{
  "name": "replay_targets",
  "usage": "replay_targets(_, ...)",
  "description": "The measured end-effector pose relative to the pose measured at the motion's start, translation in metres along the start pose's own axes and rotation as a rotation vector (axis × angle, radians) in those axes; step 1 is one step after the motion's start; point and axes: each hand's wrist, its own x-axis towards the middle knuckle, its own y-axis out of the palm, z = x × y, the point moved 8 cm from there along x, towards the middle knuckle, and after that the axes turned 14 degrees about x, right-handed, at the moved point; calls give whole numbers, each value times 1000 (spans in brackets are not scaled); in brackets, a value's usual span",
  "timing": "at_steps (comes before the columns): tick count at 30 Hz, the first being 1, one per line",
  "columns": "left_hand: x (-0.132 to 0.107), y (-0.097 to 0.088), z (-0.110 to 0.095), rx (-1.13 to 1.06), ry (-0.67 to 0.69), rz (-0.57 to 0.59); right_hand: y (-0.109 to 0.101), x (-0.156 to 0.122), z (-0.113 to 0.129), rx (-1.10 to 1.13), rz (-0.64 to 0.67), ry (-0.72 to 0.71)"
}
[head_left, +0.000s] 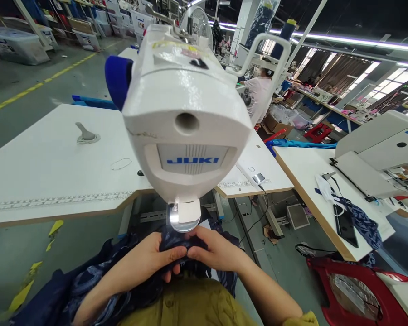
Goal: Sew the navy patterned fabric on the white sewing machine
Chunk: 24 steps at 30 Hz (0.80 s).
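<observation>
Four blue capitals, JUKI, stand on the name plate (192,160) straight ahead of your grips, across the front of the white sewing machine (187,90). Below that plate, a rounded metal cover (184,225) sits just above your fingers. Your left grip (153,256) is clamped on the dark blue cloth (169,241), thumb on top and fingertips underneath. Your right grip (217,250) pinches the same cloth from the other side, and your two thumb tips almost meet. The cloth lies between both grips, and patterned folds spread leftward beneath your left forearm.

Ahead and to the left of your left grip, a ruler scale (64,200) runs along the front of the white tabletop (47,158); its numerals are too small to read. You cannot make out the yellow marking (175,45) on top of the machine either. Well to the right of your right grip, a second machine (367,140) shows a blue JU, cut off by the edge of view. Nearer you, a dark phone (346,228) lies beside a patterned bundle (362,221).
</observation>
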Motion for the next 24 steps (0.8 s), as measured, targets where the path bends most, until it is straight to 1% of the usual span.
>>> replay_targets(2, -3, -2, 5, -6, -1, 6, -2, 3, -1, 2, -17, 61)
replay_targets(4, -8, -5, 10, 12, 19, 34, -9, 0, 2, 7, -6, 115)
replay_targets(6, -13, -10, 12, 47, 48, 54, -18, -5, 10, 24, 10, 143)
replay_targets(7, -15, -16, 12, 60, 60, 31, -23, -5, 15, 30, -1, 146)
replay_targets(8, -16, -23, 11, 62, 72, -21, -28, -4, 19, 37, -34, 145)
replay_targets(9, -16, -32, 8, 56, 90, -98, -34, -1, 22, 44, -87, 143)
replay_targets(11, -16, -52, -2, 25, 132, -313, -46, 8, 22, 53, -222, 134)
replay_targets(13, -16, -68, -14, -17, 162, -519, -54, 20, 16, 82, -326, 121)
replay_targets(14, -16, -72, -19, -34, 169, -588, -57, 26, 11, 103, -355, 110)
replay_targets(15, -14, -73, -25, -55, 184, -618, -58, 31, 7, 125, -359, 100)
replay_targets(16, -11, -72, -30, -77, 206, -620, -59, 36, 3, 141, -341, 96)
replay_targets(18, -6, -69, -38, -133, 249, -585, -62, 44, -1, 136, -263, 91)
replay_targets(20, -3, -66, -39, -184, 251, -566, -75, 51, -1, 95, -211, 65)
replay_targets(21, -2, -66, -38, -200, 238, -563, -87, 56, 1, 46, -228, 40)
replay_targets(22, -1, -65, -37, -205, 225, -556, -102, 61, 3, -23, -274, 10)
replay_targets(24, -1, -64, -37, -189, 201, -541, -134, 74, 8, -204, -403, -46)
